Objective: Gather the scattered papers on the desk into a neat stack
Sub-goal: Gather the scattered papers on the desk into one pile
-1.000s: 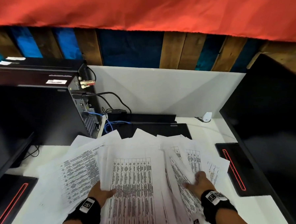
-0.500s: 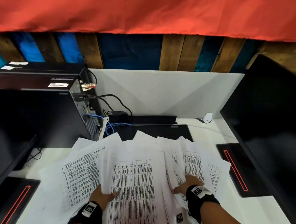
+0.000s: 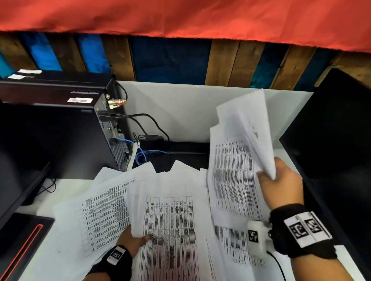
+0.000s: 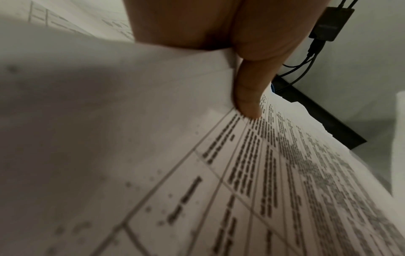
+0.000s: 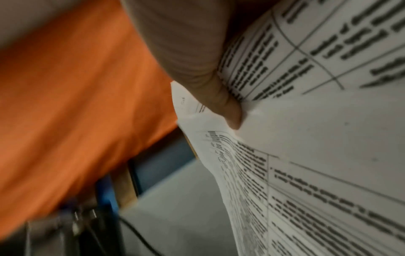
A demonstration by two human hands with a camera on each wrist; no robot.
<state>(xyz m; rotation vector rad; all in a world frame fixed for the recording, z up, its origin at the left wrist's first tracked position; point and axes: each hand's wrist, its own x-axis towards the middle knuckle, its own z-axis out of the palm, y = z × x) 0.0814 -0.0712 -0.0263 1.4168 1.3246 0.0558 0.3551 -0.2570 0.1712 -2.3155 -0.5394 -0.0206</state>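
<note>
Printed sheets with tables lie fanned across the white desk (image 3: 64, 273). My right hand (image 3: 278, 179) grips a bunch of papers (image 3: 235, 159) by their right edge and holds them lifted, tilted up above the desk; its thumb (image 5: 221, 97) presses on the sheets in the right wrist view. My left hand (image 3: 135, 239) pinches the left edge of the middle pile of papers (image 3: 170, 237), thumb (image 4: 249, 97) on top, the other fingers hidden under the sheets. More sheets (image 3: 102, 217) spread out to the left.
A black computer tower (image 3: 57, 130) with cables stands at the back left. A black laptop (image 3: 181, 151) lies behind the papers. A dark monitor (image 3: 342, 153) fills the right side, another one (image 3: 8, 181) the left. A white divider panel (image 3: 189, 110) closes the back.
My right hand has gathered the right-hand sheets and raised them off the desk, up and to the right. The left hand has stayed at the middle pile's edge.
</note>
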